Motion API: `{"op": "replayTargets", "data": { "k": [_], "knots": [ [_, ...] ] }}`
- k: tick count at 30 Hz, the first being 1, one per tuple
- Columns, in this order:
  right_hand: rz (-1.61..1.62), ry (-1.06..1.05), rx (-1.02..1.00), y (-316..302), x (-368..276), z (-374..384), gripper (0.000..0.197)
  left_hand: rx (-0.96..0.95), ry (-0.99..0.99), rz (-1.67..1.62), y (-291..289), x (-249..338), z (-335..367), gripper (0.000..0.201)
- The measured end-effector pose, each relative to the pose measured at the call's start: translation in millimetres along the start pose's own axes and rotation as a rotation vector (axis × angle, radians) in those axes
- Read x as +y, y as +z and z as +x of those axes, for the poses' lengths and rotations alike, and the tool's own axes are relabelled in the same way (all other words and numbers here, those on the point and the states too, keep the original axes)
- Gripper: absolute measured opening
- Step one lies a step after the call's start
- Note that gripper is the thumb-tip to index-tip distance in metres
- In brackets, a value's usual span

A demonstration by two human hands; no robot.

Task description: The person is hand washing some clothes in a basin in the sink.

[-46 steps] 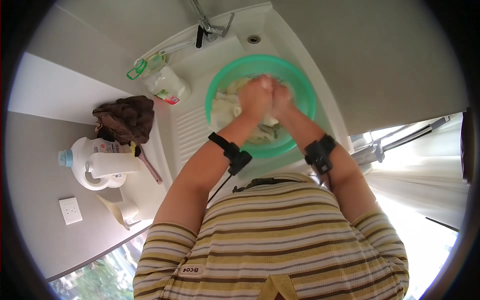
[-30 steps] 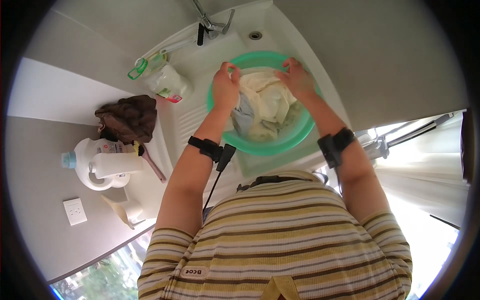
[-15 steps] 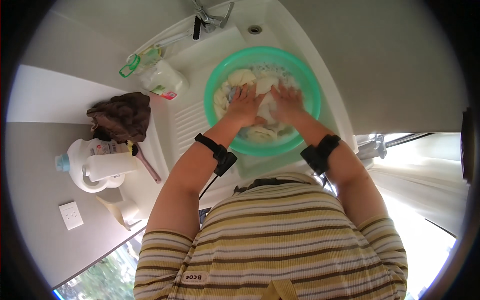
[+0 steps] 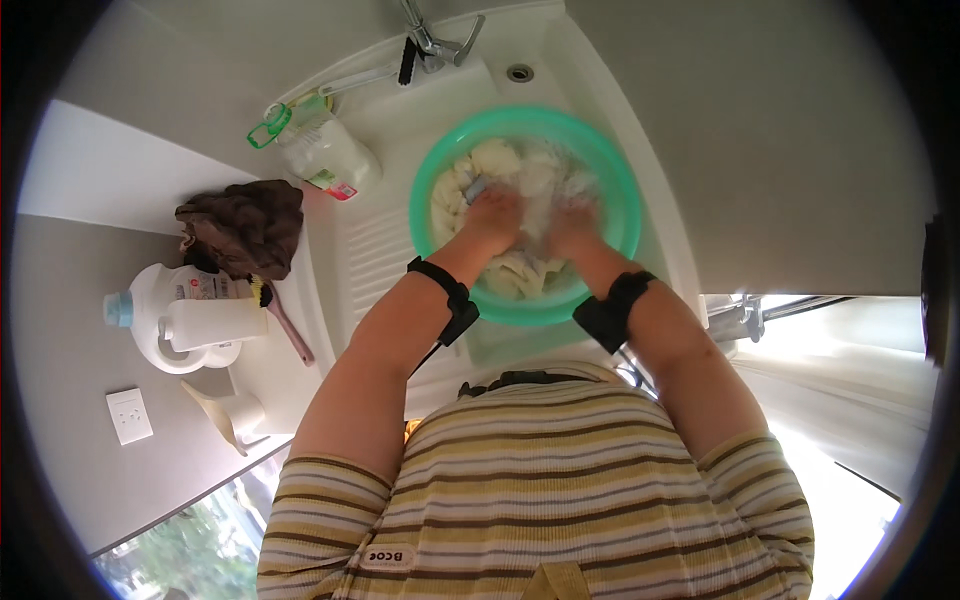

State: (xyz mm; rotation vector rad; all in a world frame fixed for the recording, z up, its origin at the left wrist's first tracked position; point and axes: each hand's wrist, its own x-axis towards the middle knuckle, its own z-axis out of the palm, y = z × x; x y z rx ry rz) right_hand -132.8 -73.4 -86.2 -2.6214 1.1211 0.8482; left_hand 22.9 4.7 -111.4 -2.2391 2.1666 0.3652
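A round green basin (image 4: 428,215) holds sudsy water and soaked cream-white clothes (image 4: 515,272). Both my hands are down in it, among the wet fabric. My left hand (image 4: 495,217) presses into the clothes left of the middle, beside a small grey-blue patch of cloth (image 4: 475,190). My right hand (image 4: 574,228) is in the foamy water on the right, close to white cloth. Motion blur and suds hide the fingers of both, so their grip does not show.
The basin stands in a white sink (image 4: 660,215) with a ribbed washboard slope. At its back are a chrome faucet (image 4: 437,48) and a drain (image 4: 520,73). Leftward lie a clear green-handled bottle (image 4: 335,155), a brown cloth (image 4: 243,228), a brush (image 4: 288,325) and white jugs (image 4: 175,340).
My hands, spread flat on the clothes before, have sunk deeper and their fingers no longer show. The clothes have shifted, with a cream fold bunched nearer me. The whole view has moved slightly.
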Motion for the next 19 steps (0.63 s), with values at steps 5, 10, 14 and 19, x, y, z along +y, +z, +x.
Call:
{"op": "replayTargets", "data": {
  "k": [5, 10, 14, 19],
  "knots": [
    [-0.131, 0.036, -0.095, -34.4, -20.2, -28.4, 0.073, 0.212, -0.126, -0.008, -9.6, 22.4, -1.9, 0.025],
    [0.552, 0.082, 0.371, -15.6, -21.2, -61.0, 0.092, 0.242, -0.374, -0.557, -64.0, 25.5, -14.2, 0.027],
    [0.647, 0.117, 0.336, -1.7, 6.7, -32.0, 0.088, 0.534, -0.216, -0.757, -101.3, 28.5, -17.3, 0.035],
    [1.577, -0.233, 0.131, -11.2, 53.6, -10.5, 0.078, 0.776, -0.180, -1.445, -132.9, 13.8, -17.9, 0.038]
  ]
}}
